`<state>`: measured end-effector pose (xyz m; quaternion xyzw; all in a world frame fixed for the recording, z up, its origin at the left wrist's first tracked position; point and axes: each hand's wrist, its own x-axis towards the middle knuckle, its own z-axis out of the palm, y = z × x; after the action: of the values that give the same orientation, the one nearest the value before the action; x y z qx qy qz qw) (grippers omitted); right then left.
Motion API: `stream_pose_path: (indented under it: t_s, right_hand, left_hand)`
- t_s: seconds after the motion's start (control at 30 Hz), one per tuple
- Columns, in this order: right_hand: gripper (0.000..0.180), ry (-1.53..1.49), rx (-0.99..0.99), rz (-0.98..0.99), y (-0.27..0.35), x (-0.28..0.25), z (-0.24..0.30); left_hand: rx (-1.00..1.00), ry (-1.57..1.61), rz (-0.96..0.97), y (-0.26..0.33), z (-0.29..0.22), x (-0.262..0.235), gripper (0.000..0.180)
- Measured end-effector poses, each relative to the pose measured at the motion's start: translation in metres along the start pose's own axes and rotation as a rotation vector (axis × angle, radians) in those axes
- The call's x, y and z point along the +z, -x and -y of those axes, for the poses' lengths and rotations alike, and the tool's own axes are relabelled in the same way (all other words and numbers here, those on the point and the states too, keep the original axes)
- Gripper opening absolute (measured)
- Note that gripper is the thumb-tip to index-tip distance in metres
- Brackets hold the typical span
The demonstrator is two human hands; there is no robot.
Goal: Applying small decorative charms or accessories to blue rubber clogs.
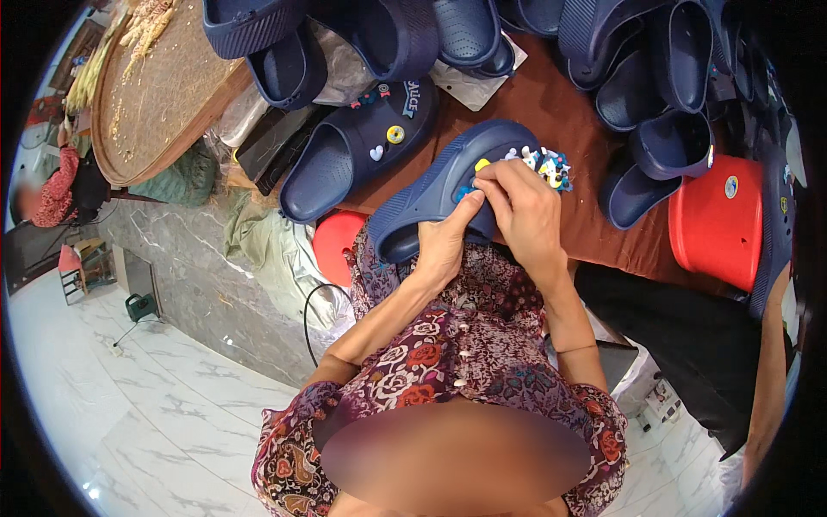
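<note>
A navy blue foam clog (500, 136) is held at a tilt in front of my body, over the edge of a brown-covered table. My left hand (445, 244) grips its side, the thumb on top and the fingers hidden inside the opening. My right hand (527, 211) is closed, its fingertips pinched together against the clog's upper. A small blue charm (463, 192) shows by those fingertips, and a yellow charm (482, 164) sits higher on the upper. Whatever the right fingers pinch is hidden. Just beyond the right hand lies a pile of small multicoloured shoe charms (553, 165).
Left of my hands rests a clog (332, 164) decorated with charms. More navy clogs (633, 95) crowd the far side and right. A red container (715, 220) stands at right, beside another person's forearm (767, 379). A round woven tray (164, 86) is at far left.
</note>
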<state>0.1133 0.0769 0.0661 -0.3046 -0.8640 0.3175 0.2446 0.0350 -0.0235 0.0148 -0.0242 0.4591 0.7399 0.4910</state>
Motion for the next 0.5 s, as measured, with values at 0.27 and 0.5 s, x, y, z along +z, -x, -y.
stream_pose_path:
  t_s: [0.27,0.5]
  right_hand:
    - [0.028,0.186,-0.176,-0.107,0.023,0.007,-0.002]
    - [0.035,0.189,-0.206,-0.026,0.020,0.001,-0.005]
  left_hand:
    - [-0.026,0.031,0.052,0.001,-0.007,0.001,0.037]
    - [-0.024,0.065,0.042,0.005,-0.007,0.000,0.039]
